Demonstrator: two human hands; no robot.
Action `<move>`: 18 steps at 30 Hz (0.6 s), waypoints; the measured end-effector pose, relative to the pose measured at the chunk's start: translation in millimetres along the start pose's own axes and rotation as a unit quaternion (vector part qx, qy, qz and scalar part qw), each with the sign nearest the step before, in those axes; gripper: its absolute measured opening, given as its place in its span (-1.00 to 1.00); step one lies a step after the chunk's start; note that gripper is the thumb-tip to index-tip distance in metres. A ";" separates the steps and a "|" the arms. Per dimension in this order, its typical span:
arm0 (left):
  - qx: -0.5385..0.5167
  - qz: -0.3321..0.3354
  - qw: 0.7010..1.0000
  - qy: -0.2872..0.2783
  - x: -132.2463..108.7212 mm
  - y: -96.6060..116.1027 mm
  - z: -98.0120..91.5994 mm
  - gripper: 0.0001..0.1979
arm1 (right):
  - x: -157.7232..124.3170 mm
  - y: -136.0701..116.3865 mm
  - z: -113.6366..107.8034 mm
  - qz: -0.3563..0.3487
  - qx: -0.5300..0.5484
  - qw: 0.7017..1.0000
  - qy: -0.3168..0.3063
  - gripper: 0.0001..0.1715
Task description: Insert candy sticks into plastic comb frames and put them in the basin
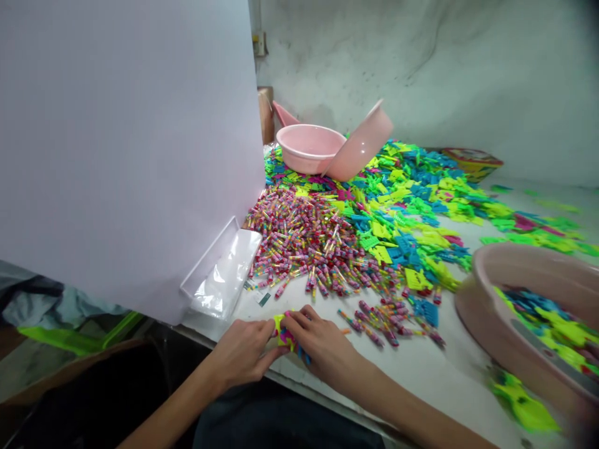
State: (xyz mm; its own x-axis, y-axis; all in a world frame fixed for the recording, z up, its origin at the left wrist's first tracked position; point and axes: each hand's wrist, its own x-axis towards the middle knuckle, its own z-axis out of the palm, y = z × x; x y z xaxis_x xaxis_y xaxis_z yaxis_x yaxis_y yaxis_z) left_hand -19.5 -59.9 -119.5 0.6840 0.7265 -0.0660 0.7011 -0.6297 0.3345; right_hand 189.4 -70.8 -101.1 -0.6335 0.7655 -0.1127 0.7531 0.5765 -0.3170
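Note:
My left hand (243, 352) and my right hand (322, 346) meet at the near edge of the white table (435, 368). Both pinch a small stack of coloured plastic pieces (286, 335), yellow-green on top with pink and blue below. The fingers of both hands are curled around it. Just beyond lies a heap of small striped candy tubes (309, 240), with a few loose tubes (379, 324) right of my right hand. A wide spread of green, blue, yellow and pink plastic pieces (412, 199) covers the table behind.
A pink basin (486, 305) with plastic pieces stands at the right. Two more pink basins (311, 146) sit at the back, one tipped. A clear tray with plastic bags (224, 277) lies left. A large blank panel (126, 143) fills the left side.

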 end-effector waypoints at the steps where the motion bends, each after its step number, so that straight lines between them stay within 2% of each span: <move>1: -0.004 -0.004 1.000 0.006 0.2 -1.1 -2.6 -0.69 | -0.6 3.2 -0.7 -0.005 0.022 1.000 0.016 -0.33; 3: -0.021 -0.019 0.999 0.025 0.4 -5.1 -8.2 -0.68 | -2.6 10.1 -3.5 -0.009 0.097 0.992 0.077 -0.45; 5: -0.073 -0.069 0.992 0.077 1.3 -8.6 -11.9 -0.67 | -5.0 15.7 -6.6 0.019 0.219 0.957 0.188 -0.63; 7: -0.179 -0.137 0.962 0.150 4.3 -6.3 -10.6 -0.64 | -6.4 17.9 -7.6 0.088 0.370 0.879 0.288 -0.68; 8: -0.247 -0.163 0.938 0.180 6.9 -1.7 -7.8 -0.62 | -6.3 17.5 -6.9 0.124 0.441 0.831 0.315 -0.65; 9: -0.314 -0.172 0.914 0.192 10.4 5.2 -3.7 -0.59 | -5.6 16.3 -5.6 0.150 0.500 0.789 0.325 -0.60; 11: -0.416 -0.153 0.879 0.176 19.0 23.9 6.2 -0.55 | -3.1 13.0 -1.9 0.162 0.570 0.734 0.332 -0.50; 13: -0.448 -0.117 0.875 0.139 28.1 42.7 15.2 -0.54 | -1.3 11.1 0.8 0.149 0.596 0.710 0.342 -0.46; 15: -0.425 -0.095 0.893 0.116 35.8 52.9 21.0 -0.54 | -2.6 13.6 1.1 0.151 0.604 0.706 0.337 -0.49; 17: -0.366 -0.098 0.918 0.120 42.0 50.2 24.8 -0.56 | -8.0 22.9 -1.3 0.170 0.588 0.716 0.336 -0.54; 18: -0.320 -0.102 0.931 0.140 45.1 44.4 26.7 -0.58 | -12.1 30.5 -3.7 0.182 0.572 0.721 0.346 -0.56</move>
State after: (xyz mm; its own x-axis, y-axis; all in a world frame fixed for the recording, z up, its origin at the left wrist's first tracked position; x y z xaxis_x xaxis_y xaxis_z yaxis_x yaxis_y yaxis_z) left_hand 47.8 -62.4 -132.7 0.4073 0.9129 0.0274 0.4863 -0.2422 0.8395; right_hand 220.7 -61.5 -106.0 0.1078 0.9941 -0.0133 -0.0428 -0.0087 -0.9990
